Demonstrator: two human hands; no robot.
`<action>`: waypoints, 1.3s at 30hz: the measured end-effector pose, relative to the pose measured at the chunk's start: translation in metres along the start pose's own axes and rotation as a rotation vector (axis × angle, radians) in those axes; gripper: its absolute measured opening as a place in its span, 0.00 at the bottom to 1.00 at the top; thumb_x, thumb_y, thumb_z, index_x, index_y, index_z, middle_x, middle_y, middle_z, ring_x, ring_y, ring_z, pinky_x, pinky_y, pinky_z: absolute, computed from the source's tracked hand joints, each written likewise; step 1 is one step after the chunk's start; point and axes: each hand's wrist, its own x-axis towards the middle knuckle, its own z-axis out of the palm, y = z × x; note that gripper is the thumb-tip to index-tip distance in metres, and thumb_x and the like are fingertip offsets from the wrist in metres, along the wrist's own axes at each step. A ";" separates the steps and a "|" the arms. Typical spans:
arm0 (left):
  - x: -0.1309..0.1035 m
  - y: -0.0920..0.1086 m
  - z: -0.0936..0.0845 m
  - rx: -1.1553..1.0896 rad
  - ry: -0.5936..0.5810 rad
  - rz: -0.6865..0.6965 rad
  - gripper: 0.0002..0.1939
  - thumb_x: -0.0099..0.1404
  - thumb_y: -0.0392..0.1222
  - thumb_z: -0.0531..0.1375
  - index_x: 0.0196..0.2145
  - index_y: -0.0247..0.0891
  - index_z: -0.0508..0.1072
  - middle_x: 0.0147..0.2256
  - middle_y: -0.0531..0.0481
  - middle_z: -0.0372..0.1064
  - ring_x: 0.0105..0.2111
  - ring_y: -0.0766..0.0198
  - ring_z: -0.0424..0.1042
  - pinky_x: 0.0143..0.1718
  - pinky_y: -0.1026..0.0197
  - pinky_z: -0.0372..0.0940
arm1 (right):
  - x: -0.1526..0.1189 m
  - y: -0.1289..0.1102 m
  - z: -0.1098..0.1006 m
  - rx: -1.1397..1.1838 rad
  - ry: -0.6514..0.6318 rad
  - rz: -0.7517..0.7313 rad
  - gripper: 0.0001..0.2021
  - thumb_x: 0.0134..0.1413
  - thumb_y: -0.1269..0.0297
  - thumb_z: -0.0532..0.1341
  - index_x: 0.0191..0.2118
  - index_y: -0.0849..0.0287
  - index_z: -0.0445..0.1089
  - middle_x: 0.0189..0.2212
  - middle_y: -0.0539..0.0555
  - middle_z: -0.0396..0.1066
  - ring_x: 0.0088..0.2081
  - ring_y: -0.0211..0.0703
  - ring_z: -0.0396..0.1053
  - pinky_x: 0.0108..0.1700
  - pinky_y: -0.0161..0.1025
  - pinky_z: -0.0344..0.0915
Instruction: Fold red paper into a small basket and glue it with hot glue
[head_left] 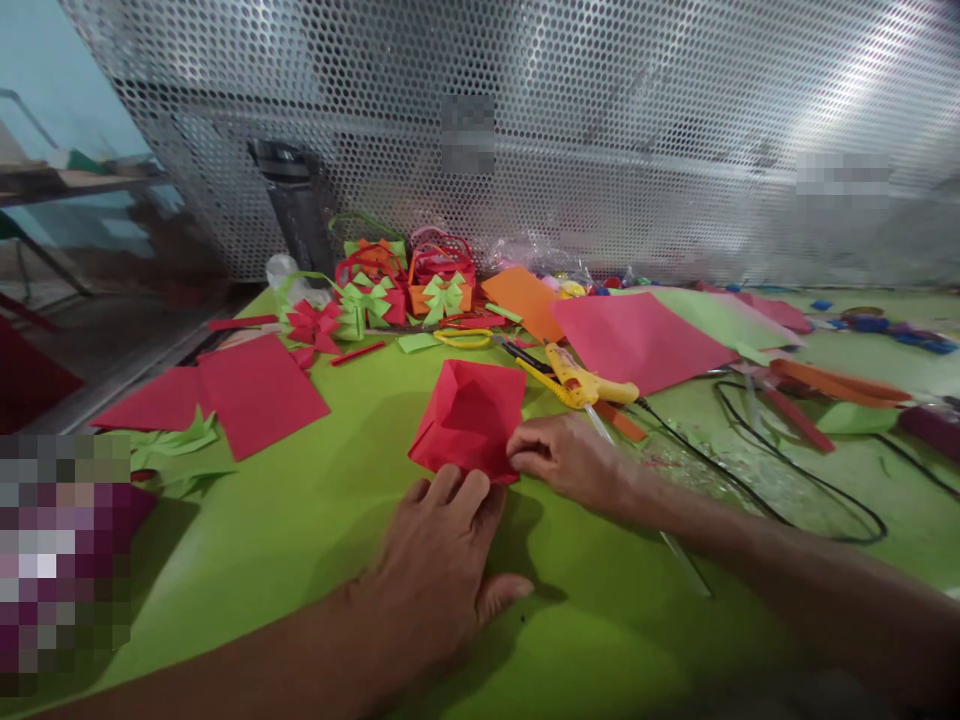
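Observation:
A folded piece of red paper (480, 410) lies on the green table (300, 540) in the middle. My left hand (446, 545) rests at its near edge, fingertips on the paper and thumb spread out to the right. At the right near corner, my right hand (559, 460) pinches the red paper between thumb and curled fingers. Just beyond that hand lies a yellow glue gun (585, 380) with a clear stick and a black cord.
Small red and orange paper baskets (442, 292) with green bows stand behind. Red sheets (262, 393) lie left; pink (645, 340) and orange (525, 300) sheets lie right. A dark bottle (296, 205) stands by the perforated metal panel (600, 130). A blurred person is at the left edge.

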 end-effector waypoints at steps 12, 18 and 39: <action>-0.003 -0.004 0.000 -0.031 -0.049 -0.005 0.28 0.62 0.60 0.45 0.43 0.35 0.70 0.42 0.43 0.64 0.40 0.51 0.59 0.40 0.46 0.60 | 0.004 -0.004 0.002 -0.071 -0.044 0.103 0.02 0.44 0.69 0.60 0.25 0.59 0.67 0.19 0.45 0.64 0.21 0.30 0.54 0.24 0.32 0.43; -0.002 -0.003 0.003 -0.020 -0.036 -0.001 0.33 0.61 0.63 0.44 0.50 0.34 0.66 0.42 0.43 0.64 0.39 0.51 0.60 0.38 0.46 0.61 | 0.007 -0.001 0.006 0.024 -0.051 0.152 0.03 0.41 0.66 0.62 0.24 0.58 0.67 0.17 0.43 0.61 0.20 0.29 0.54 0.22 0.31 0.45; -0.008 -0.005 0.001 -0.034 -0.027 -0.017 0.27 0.63 0.60 0.45 0.43 0.36 0.69 0.43 0.44 0.65 0.41 0.51 0.60 0.41 0.46 0.59 | 0.004 0.014 0.011 0.104 -0.034 0.035 0.03 0.40 0.72 0.57 0.24 0.59 0.68 0.17 0.43 0.62 0.20 0.29 0.55 0.21 0.29 0.46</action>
